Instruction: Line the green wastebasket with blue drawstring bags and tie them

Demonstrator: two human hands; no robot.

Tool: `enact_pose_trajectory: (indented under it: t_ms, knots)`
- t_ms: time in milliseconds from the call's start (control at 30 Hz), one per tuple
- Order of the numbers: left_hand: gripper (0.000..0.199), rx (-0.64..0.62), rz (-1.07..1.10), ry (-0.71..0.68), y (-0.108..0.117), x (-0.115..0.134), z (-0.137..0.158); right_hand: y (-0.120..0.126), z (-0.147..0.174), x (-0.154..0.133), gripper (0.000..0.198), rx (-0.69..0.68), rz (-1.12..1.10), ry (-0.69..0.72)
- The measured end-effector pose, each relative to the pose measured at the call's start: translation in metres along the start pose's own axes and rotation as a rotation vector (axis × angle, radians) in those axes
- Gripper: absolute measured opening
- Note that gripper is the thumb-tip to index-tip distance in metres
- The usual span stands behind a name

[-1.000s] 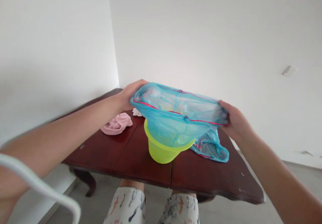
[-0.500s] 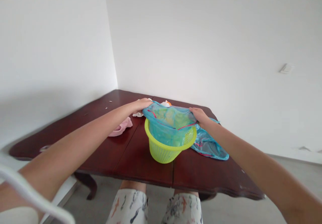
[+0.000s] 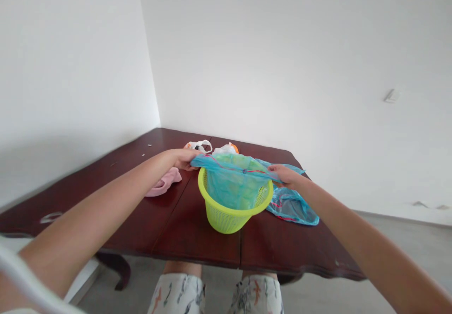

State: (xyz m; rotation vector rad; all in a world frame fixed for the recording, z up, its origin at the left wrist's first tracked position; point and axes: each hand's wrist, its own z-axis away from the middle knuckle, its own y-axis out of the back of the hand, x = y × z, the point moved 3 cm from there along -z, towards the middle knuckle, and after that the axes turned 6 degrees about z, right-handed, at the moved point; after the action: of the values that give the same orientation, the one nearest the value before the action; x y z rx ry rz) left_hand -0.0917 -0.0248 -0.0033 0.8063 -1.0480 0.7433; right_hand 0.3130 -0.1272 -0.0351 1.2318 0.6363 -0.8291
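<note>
A yellow-green plastic basket (image 3: 226, 216) with a perforated wall stands on the dark red wooden table. Inside it hangs a see-through blue plastic bag (image 3: 231, 187), its mouth edged with a red drawstring. My left hand (image 3: 187, 158) pinches the bag's edge at the basket's left rim. On the other side my right hand (image 3: 284, 173) grips the opposite edge, just past the right rim. The bag's mouth is stretched between both hands across the basket's far half, and the near rim shows bare.
Another blue plastic bag (image 3: 294, 208) lies crumpled to the basket's right. A pink cloth-like item (image 3: 165, 182) is at the left, partly behind my forearm. White and orange plastic bags (image 3: 226, 149) sit behind the basket. The table (image 3: 197, 238) meets white walls.
Both hands have come down toward the rim, lowering the bag's mouth. The bag's edge now lies flatter across the basket. The view has shifted slightly.
</note>
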Motion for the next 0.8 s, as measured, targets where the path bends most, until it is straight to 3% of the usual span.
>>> enact_pose_trajectory:
  t_ms: [167, 267, 400, 500, 600, 800]
  knots:
    - [0.065, -0.17, 0.015, 0.039, 0.01, -0.006, 0.043, 0.017, 0.043, 0.014, 0.035, -0.089, -0.072, -0.01]
    - [0.082, -0.202, 0.004, -0.017, 0.001, -0.017, 0.064, 0.004, 0.066, 0.027, 0.04, -0.177, -0.139, -0.02]
    - [0.086, -0.164, 0.066, -0.142, -0.015, -0.043, 0.079, -0.025, 0.083, 0.04, 0.052, -0.189, -0.22, 0.048]
    - [0.09, -0.167, 0.22, -0.187, -0.029, -0.067, 0.09, -0.046, 0.089, 0.043, 0.063, -0.127, -0.251, 0.166]
    - [0.093, -0.126, 0.356, -0.264, -0.043, -0.091, 0.098, -0.061, 0.096, 0.042, 0.06, 0.006, -0.269, 0.359]
    - [0.088, -0.097, 0.352, -0.456, -0.058, -0.121, 0.092, -0.082, 0.099, 0.047, 0.053, 0.236, -0.07, 0.622]
